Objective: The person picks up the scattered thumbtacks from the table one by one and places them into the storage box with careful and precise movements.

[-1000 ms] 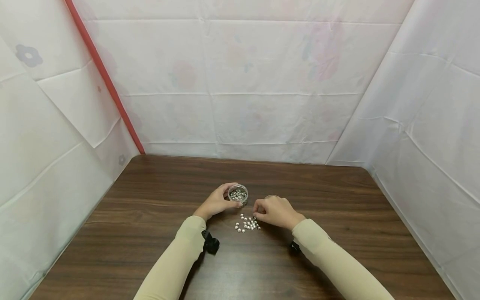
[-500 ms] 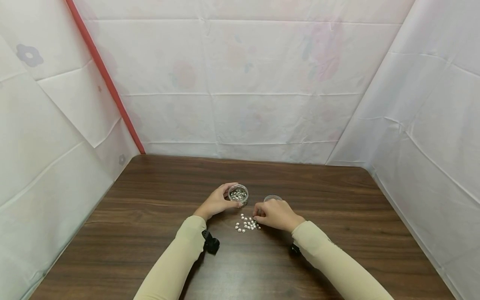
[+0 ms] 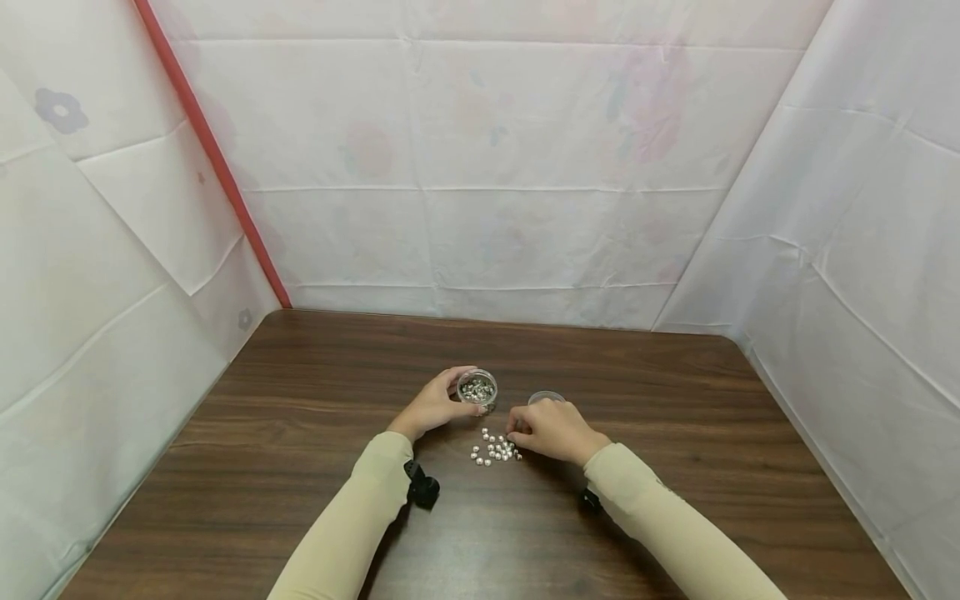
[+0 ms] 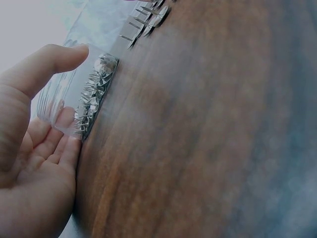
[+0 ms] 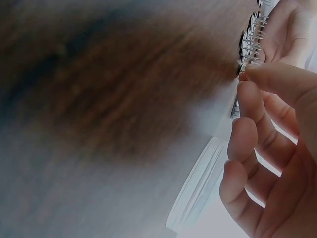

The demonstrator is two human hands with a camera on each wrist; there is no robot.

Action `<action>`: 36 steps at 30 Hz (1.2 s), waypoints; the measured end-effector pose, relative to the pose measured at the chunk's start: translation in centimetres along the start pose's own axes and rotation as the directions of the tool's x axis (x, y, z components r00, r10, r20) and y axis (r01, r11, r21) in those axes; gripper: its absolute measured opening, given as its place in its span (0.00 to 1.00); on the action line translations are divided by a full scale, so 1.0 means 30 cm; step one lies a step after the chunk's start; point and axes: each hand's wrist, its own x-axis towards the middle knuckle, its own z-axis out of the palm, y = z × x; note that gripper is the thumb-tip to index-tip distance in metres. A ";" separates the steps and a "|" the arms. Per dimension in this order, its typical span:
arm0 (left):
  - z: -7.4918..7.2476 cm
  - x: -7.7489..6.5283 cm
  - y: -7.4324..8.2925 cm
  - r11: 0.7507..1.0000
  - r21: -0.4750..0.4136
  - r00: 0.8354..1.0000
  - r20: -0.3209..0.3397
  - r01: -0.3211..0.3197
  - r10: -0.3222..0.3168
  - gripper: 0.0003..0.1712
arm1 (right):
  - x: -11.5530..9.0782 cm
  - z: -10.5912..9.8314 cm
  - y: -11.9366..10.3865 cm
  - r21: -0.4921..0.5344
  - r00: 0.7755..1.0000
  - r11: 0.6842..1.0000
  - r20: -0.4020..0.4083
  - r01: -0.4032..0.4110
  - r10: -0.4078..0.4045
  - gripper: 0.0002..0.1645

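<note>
My left hand (image 3: pixel 438 403) holds a clear round plastic jar (image 4: pixel 74 89) standing on the table, thumb on the near side and fingers on the far side. Silver thumbtacks (image 4: pixel 94 96) lie in the jar's bottom. To its near right, several loose thumbtacks (image 3: pixel 498 455) are spread on the tabletop, points up. At the right edge of this group is my right hand (image 3: pixel 555 429), its thumb and forefinger pinching a thumbtack (image 5: pixel 242 68) down at table level. The other fingers of that hand are bent and hold nothing.
A clear round lid (image 5: pixel 195 186) lies on the table behind my right hand, partly hidden by it in the head view. The brown wooden table (image 3: pixel 337 358) reaches back to a white patterned curtain (image 3: pixel 480 167), with more curtain on both sides.
My right hand has shifted slightly toward me, and more of the lid shows behind it. The left hand and the jar have stayed in place.
</note>
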 end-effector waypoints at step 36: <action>-0.002 -0.014 0.031 1.000 0.010 1.000 0.004 0.010 -0.010 0.43 | 0.046 -0.029 0.016 -0.003 0.977 0.996 -0.196 -0.085 0.083 0.06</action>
